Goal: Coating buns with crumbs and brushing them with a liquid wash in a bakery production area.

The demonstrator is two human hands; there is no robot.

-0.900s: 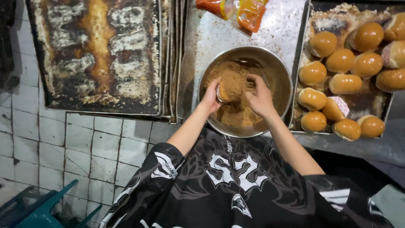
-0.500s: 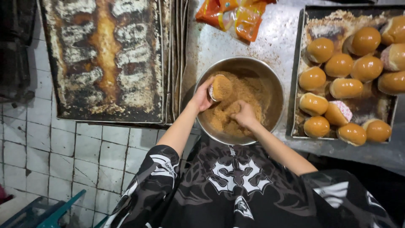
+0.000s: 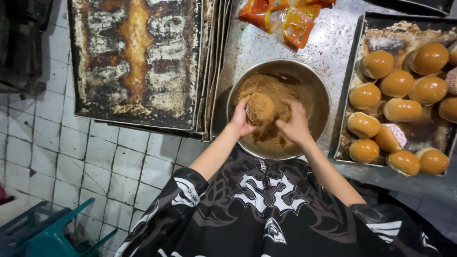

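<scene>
We hold one crumb-coated bun in our left hand, fingers clasped around it, over the single steel bowl of brown crumbs. Our right hand rests in the crumbs, fingers curled down (whether they grip anything we cannot tell). To the right, one tray carries at least eleven glazed buns. To the left lies a stack of crusted baking sheets; orange packets sit at the far side.

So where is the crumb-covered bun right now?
In the head view, the crumb-covered bun is in the left hand, above the brown crumbs in the metal bowl, just left of the right hand.
</scene>
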